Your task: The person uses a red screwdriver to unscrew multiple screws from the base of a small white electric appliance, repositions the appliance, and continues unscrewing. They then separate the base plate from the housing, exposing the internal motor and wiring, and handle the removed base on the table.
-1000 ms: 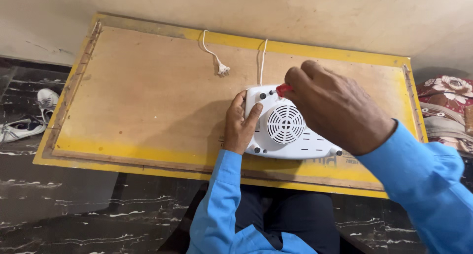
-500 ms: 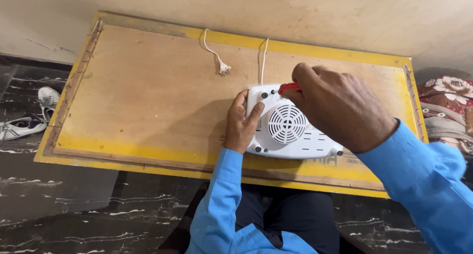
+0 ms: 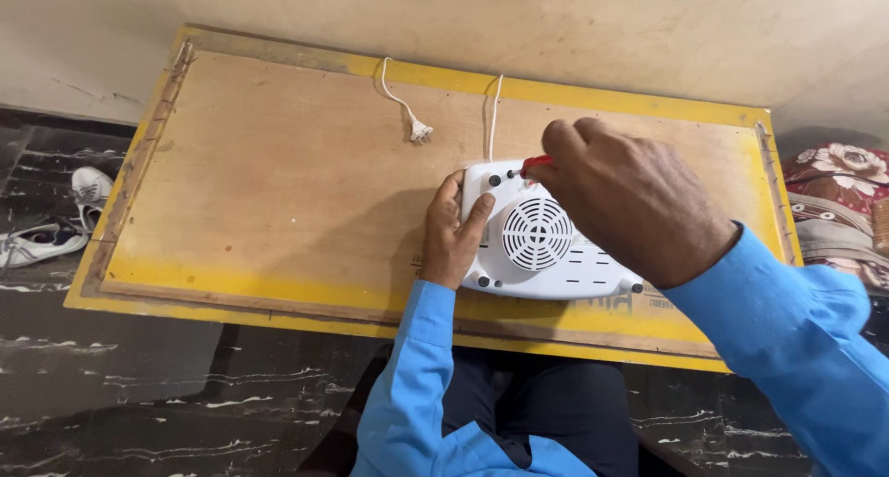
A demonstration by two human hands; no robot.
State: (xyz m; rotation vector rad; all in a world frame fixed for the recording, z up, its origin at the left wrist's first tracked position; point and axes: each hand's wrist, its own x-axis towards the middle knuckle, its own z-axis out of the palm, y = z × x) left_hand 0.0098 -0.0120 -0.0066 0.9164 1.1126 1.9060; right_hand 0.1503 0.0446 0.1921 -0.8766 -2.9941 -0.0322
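Observation:
A white flat appliance (image 3: 546, 255) with a round vent grille lies underside up on a wooden board with yellow edges (image 3: 278, 190). My left hand (image 3: 451, 232) rests on its left side, fingers pressed against the casing. My right hand (image 3: 630, 199) is closed around a red-handled screwdriver (image 3: 535, 165), whose tip meets the appliance's top edge near two dark screw holes. The appliance's white cord (image 3: 492, 116) runs to the board's far edge, and its plug (image 3: 419, 131) lies loose on the board.
A beige wall runs behind the board. White shoes (image 3: 56, 227) lie on the dark marbled floor at the left. Folded floral cloth (image 3: 838, 199) sits at the right. My blue sleeves and dark trousers fill the lower frame.
My right hand with the screwdriver has shifted slightly left along the appliance's top edge. The left hand and the appliance stay where they were.

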